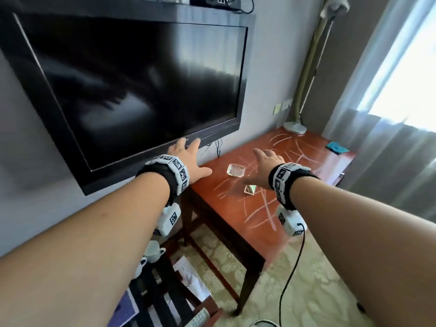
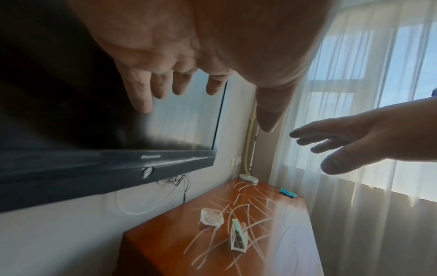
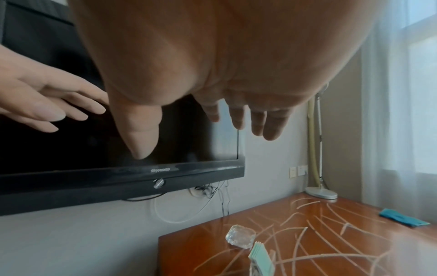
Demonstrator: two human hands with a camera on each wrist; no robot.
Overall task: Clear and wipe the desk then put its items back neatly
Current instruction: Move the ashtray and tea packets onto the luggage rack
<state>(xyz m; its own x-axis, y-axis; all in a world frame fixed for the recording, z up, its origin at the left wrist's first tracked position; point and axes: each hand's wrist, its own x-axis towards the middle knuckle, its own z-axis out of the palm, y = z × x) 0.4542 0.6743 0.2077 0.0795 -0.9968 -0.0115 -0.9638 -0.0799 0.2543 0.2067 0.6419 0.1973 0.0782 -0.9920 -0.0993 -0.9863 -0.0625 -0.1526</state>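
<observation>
Both the left hand (image 1: 188, 159) and right hand (image 1: 266, 166) are hovering spread and empty over the chalk-streaked surface (image 1: 236, 208), above the glass ashtray (image 1: 236, 170) near its wall-side edge; a blue cloth (image 1: 337, 147) is lying at the far corner.

A dark wall-mounted television (image 1: 132, 90) hangs beside sheer window curtains (image 1: 389, 109); white cups (image 1: 153, 252) and papers (image 1: 191, 279) sit on a low rack above patterned carpet (image 1: 306, 291).

one glass ashtray (image 1: 236, 170), one card holder (image 1: 249, 190), one blue cloth (image 1: 337, 147), two hands
</observation>
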